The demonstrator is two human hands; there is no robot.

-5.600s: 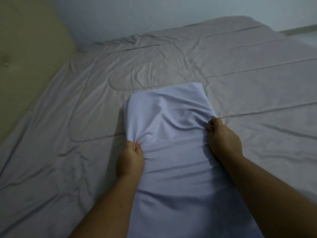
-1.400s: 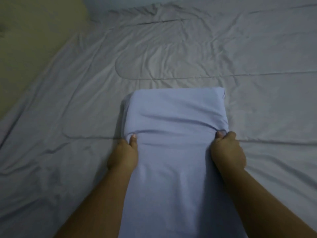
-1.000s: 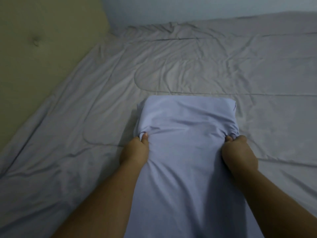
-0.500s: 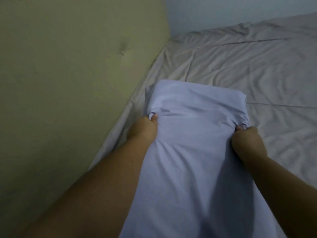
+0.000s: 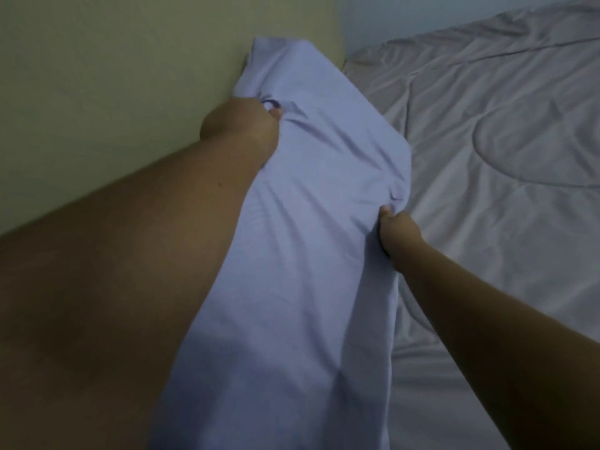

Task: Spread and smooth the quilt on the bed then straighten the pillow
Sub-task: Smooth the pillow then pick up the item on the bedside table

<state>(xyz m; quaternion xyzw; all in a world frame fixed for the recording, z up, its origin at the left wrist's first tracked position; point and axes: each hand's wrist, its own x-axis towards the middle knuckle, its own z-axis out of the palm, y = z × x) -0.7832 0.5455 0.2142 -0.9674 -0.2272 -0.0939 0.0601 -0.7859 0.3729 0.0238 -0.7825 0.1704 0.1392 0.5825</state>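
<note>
A long pale lilac pillow [image 5: 302, 241] runs from the bottom of the view up to the headboard, its far end tilted left against it. My left hand [image 5: 246, 125] clutches the pillow's left edge near the top, fingers bunched in the cover. My right hand [image 5: 397, 230] pinches the right edge lower down. The grey quilt [image 5: 493, 177] lies spread over the bed on the right, with creases and stitched seams.
A padded beige headboard [image 5: 113, 92] fills the left side, right behind the pillow. A pale wall [image 5: 422, 14] shows at the top. The quilt stretches away to the right and far edge.
Both hands have swung the pillow left and forward from the middle of the quilt; its far end now rests against the headboard. Both grips on its edges have held throughout.
</note>
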